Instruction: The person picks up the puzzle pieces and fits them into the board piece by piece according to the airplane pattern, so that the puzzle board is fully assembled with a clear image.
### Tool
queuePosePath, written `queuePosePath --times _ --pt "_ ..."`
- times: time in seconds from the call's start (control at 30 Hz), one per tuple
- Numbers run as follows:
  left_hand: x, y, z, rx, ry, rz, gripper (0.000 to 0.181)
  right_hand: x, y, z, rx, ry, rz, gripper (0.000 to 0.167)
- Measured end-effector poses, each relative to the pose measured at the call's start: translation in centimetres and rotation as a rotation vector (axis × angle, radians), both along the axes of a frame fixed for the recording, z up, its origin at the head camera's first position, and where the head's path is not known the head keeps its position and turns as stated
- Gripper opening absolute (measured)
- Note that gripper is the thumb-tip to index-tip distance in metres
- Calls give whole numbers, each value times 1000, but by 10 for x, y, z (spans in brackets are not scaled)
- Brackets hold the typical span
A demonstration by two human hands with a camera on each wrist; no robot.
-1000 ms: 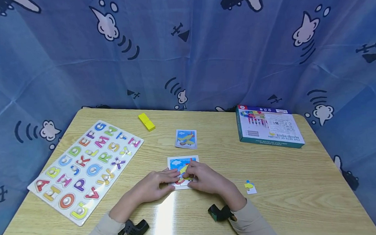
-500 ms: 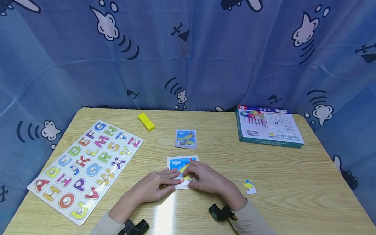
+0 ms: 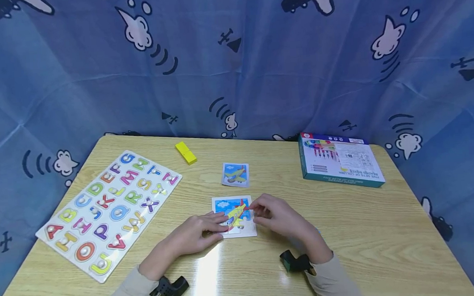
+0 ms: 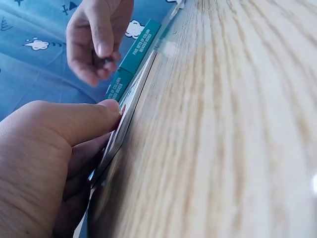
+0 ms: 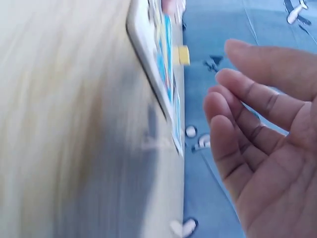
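Observation:
A small jigsaw puzzle of a yellow plane (image 3: 245,231) lies in its white frame on the table. My left hand (image 3: 197,235) rests on its left part, fingers extended over the picture and hiding some of it; the left wrist view has the thumb (image 4: 94,121) along the near edge. Just off the puzzle's right side hovers my right hand (image 3: 278,215), fingers loosely bent. Nothing shows between those fingers (image 5: 247,99) in the right wrist view. A loose puzzle piece (image 3: 319,231) is almost wholly covered by the right forearm. Behind the puzzle lies a matching plane picture card (image 3: 235,175).
An alphabet peg board (image 3: 111,212) covers the table's left side. A yellow block (image 3: 186,153) lies toward the back. At the back right sits a flat boxed set (image 3: 340,160). A blue patterned curtain (image 3: 233,76) hangs behind the table.
My right hand has come off the puzzle and moved right, uncovering its right side. Its forearm now covers most of the loose piece. The left hand has stayed put.

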State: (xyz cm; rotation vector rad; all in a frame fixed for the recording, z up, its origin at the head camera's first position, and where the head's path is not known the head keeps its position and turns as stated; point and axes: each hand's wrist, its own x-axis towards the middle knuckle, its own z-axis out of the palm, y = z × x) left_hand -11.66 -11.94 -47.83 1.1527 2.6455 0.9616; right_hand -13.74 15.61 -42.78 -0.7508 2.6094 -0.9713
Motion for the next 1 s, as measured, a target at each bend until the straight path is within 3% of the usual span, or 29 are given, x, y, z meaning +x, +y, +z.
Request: queuePosePath --times 0.27,0.57,1.0 --pt "-1 0 -1 18 -37 15 28 12 50 7 16 24 -81 27" --pt "-1 -1 -2 25 -64 25 28 29 105 7 75 -33 -158 35" --pt "-1 -1 -4 47 -80 18 28 40 138 -5 129 -159 -227 39"
